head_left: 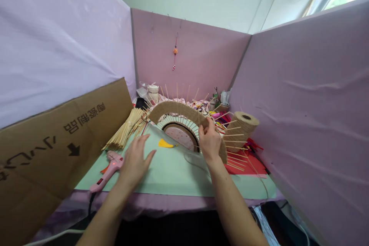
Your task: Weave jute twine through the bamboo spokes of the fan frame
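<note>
A half-round fan frame (178,113), made of thin wooden sticks radiating from a pink centre with a band of jute twine woven round them, stands on the green mat (173,173). My right hand (209,140) is closed on the woven band at its right side. My left hand (136,159) hovers open, fingers spread, just above the mat, next to a pink glue gun (107,171). A spool of jute twine (241,130) stands right of the frame. A small yellow tassel (165,144) lies on the mat in front of the frame.
A bundle of loose wooden sticks (127,128) lies at the left. A brown cardboard sheet (57,142) leans along the left side. Pink partition walls enclose the table. Small jars, craft bits and red paper (248,165) crowd the back and right.
</note>
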{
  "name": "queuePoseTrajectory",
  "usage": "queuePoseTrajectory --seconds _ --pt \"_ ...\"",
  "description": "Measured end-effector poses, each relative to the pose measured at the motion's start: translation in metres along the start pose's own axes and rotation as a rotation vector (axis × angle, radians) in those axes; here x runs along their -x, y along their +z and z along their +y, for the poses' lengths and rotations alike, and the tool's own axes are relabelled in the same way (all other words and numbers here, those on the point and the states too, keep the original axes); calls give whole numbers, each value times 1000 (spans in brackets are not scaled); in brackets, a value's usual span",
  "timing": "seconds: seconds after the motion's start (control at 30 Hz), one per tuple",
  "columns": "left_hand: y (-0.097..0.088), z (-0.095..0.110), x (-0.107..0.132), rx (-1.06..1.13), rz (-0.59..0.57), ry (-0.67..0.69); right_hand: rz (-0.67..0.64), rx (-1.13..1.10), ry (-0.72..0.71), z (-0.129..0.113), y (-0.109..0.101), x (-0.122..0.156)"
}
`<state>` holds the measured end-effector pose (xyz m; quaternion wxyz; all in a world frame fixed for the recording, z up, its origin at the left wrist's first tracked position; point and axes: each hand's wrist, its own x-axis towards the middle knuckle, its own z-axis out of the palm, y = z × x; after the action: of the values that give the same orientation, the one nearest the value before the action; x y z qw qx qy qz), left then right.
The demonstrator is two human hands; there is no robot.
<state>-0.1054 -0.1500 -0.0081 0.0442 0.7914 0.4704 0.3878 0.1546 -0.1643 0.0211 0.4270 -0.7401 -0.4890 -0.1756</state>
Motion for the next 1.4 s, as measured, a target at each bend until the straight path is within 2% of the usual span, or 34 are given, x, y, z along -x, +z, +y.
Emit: queuePoseTrajectory --seconds 0.1,0.2,0.3,0.43,0.53,0.63,0.7,0.77,0.8,0.9,0.97,1.1,1.13,1.23,1.4 --pt "-30 -44 37 -333 -48 -259 8 -6 12 0 0 0" --pt "-41 -69 58 -472 -131 -379 6 -5 13 0 0 0" --pt "-36 -83 63 -480 -192 -394 11 -1 14 1 1 -1" --pt "-32 -88 63 -453 -171 -331 23 -6 9 3 2 -1" --pt "-44 -73 68 -308 -121 -311 19 -19 -9 4 2 0" --pt "-56 -41 71 31 -3 -304 15 -26 -12 3 1 0" --pt "-54 -16 67 284 97 -364 15 -36 -14 3 0 1" --pt "-44 9 55 598 207 -418 12 -46 -21 2 0 1" --pt "-37 21 47 755 218 -439 9 -46 -22 2 -1 1" --pt "-12 56 17 1172 175 -444 -4 -27 -15 2 -1 1" --pt "6 77 -5 1339 133 -398 -10 -13 -8 1 -1 2" --pt "38 104 -36 1425 -56 -368 -12 -7 6 0 0 2" --pt "46 107 -41 1427 -67 -367 -12 -7 8 0 1 2" --pt "64 109 -48 1431 -24 -361 -14 -4 9 1 3 2" --pt "85 102 -49 1420 18 -348 -10 2 -2 2 4 2"
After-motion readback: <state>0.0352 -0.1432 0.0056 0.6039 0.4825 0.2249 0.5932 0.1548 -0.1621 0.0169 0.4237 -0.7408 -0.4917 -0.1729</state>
